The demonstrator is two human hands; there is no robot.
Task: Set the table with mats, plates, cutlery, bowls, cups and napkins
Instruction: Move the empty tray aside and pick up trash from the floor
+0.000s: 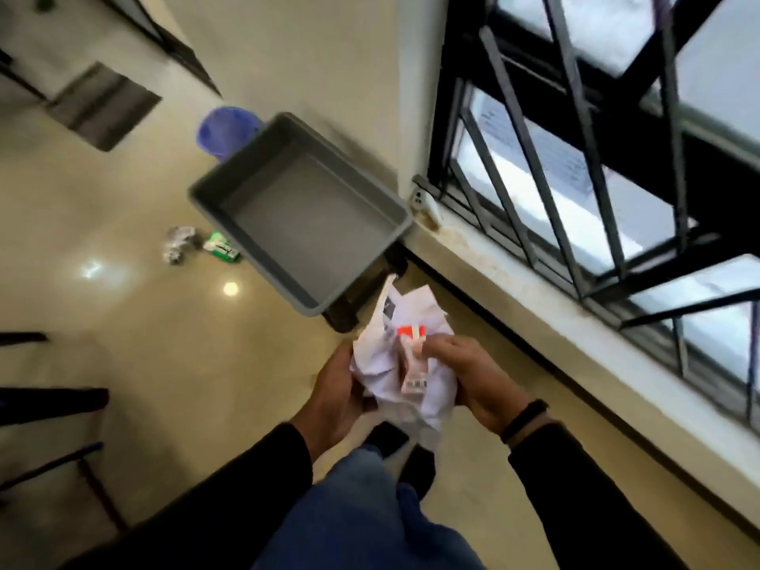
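Crumpled white paper napkins w/ a red-and-white label strip (405, 364) sit between both hands, long axis running up away from the fingers toward the grey rectangular plastic tub (300, 211). Left hand (335, 388) cups the bundle's side, fingers curled round it. Right hand (473, 376) pinches at the strip, so prob. nearer for any pull.

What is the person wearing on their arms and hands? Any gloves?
No gloves: the left hand and the right hand are both bare. Each arm has a long black sleeve, the left sleeve and the right sleeve, ending at the wrist. A thin black band goes round the right wrist.
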